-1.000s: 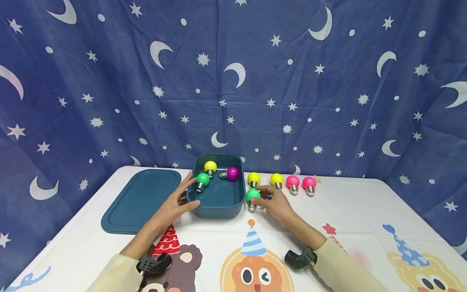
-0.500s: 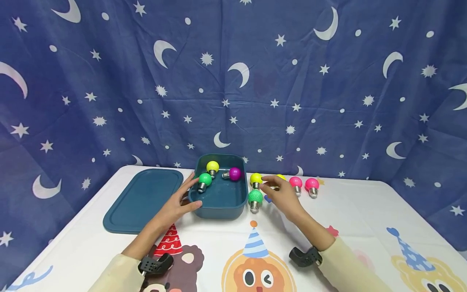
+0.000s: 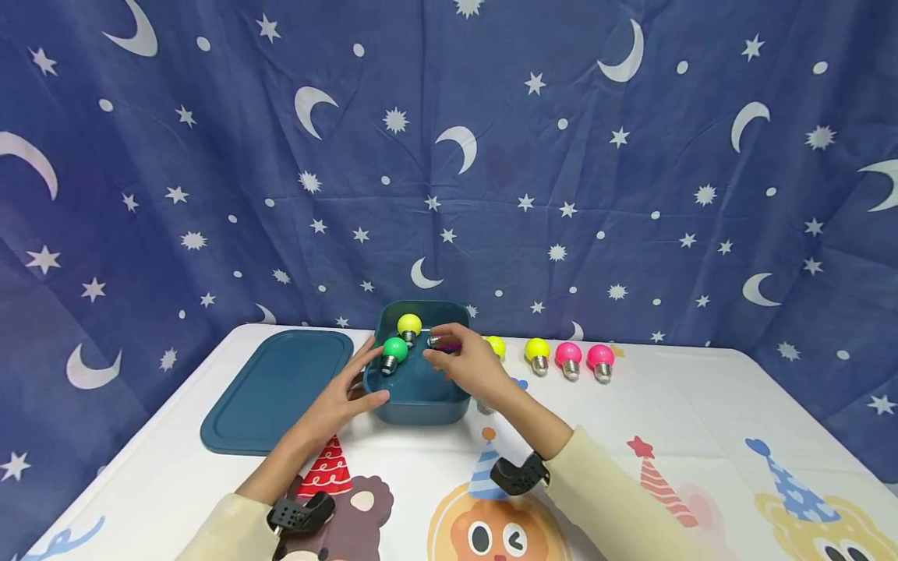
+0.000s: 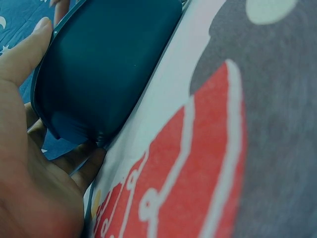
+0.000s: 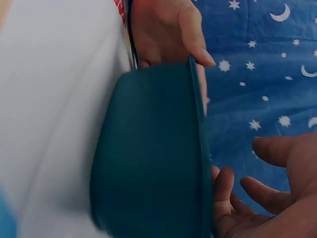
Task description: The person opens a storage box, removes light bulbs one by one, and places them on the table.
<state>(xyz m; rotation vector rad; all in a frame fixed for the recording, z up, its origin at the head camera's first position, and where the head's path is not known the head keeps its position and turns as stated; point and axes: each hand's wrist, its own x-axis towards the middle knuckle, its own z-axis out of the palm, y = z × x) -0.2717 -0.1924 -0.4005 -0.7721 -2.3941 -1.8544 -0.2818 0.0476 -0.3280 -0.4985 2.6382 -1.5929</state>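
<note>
A dark teal box (image 3: 421, 414) holds a yellow bulb (image 3: 409, 324), a green bulb (image 3: 395, 349) and a purple bulb (image 3: 445, 344), the last mostly hidden by my right hand. My left hand (image 3: 341, 397) holds the box's near left corner. Its thumb (image 4: 30, 47) lies at the rim and the other fingers pass round the outer wall. Over the box's right side is my right hand (image 3: 471, 360). In the right wrist view its thumb and fingers are apart, with nothing between them, above the rim.
Right of the box lie two yellow bulbs, the farther right one (image 3: 538, 352) beside two pink bulbs (image 3: 568, 356). A textured green bulb is mostly hidden below my right wrist, its metal base (image 3: 486, 407) showing. A teal lid (image 3: 270, 397) lies left on the patterned white tablecloth (image 3: 708, 421).
My right hand has left the textured green bulb, which stays on the table by the yellow bulb, and moved left over the box. My left hand keeps its place at the corner.
</note>
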